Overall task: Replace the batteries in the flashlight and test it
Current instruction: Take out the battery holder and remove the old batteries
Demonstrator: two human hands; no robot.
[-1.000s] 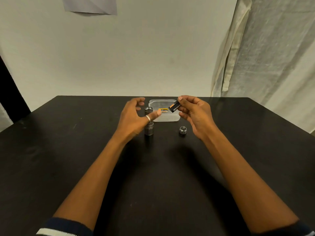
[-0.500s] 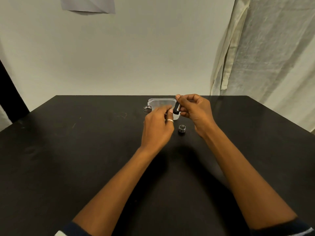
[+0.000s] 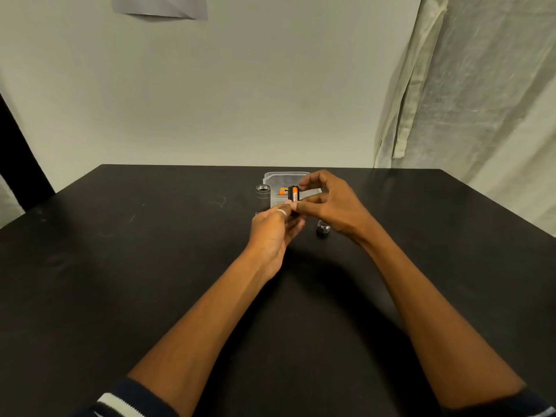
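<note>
Black battery holder (image 3: 293, 194) — in fingertip pinch: left hand (image 3: 272, 233), right hand (image 3: 334, 206).

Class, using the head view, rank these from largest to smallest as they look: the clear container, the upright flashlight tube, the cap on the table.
1. clear container
2. flashlight tube, its lower part hidden behind the left hand
3. cap, smallest though nearest the camera
</note>
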